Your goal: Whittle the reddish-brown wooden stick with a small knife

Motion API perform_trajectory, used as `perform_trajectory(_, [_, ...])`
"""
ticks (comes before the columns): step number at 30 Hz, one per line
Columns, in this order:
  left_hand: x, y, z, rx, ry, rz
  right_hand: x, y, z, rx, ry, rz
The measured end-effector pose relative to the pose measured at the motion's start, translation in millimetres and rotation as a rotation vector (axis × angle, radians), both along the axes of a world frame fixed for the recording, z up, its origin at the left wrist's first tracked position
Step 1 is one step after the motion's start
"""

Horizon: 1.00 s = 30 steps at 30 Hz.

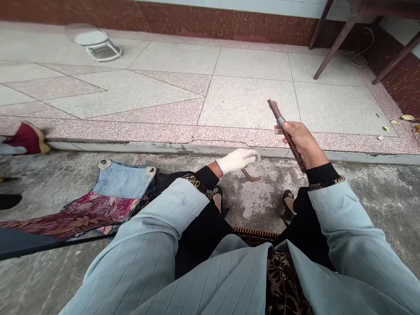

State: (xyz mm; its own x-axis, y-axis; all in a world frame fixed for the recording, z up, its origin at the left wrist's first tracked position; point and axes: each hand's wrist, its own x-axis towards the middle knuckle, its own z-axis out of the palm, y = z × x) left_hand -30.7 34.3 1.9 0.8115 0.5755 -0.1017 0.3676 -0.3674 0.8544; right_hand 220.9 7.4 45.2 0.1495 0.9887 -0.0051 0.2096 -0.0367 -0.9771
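My left hand [236, 160], in a white knitted glove, is in front of my knees with its fingers curled. From under its palm comes a short, curved brown strip [251, 176]; the glove hides the grip itself. My bare right hand [300, 139] is closed round a dark brown, stick-like piece [274, 109] held at a slant. A grey band circles this piece just above my thumb. Its upper end looks rough, and its lower part runs down beneath my palm towards the wrist. The two hands are apart.
A raised tiled ledge [249, 100] runs across in front of me. On it stand a small white stool [98, 41] and a dark wooden table [339, 43]. A denim and floral cloth [123, 181] lies at my left. Another person's red shoe [28, 138] shows far left.
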Motion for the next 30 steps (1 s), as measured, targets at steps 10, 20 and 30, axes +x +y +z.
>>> perform_trajectory(10, [-0.9, -11.3, 26.7, 0.445, 0.251, -0.19, -27.4, -18.4, -15.9, -0.622, -1.136, 0.752])
perform_trajectory(20, [10.7, -18.9, 14.4, 0.046, 0.043, 0.0, 17.8, -44.8, 40.2, -0.241, -0.18, 0.855])
perform_trajectory(30, [22.4, -41.7, -1.2, 0.02, 0.064, -0.181, -19.1, -27.2, 4.6, -0.305, -0.956, 0.32])
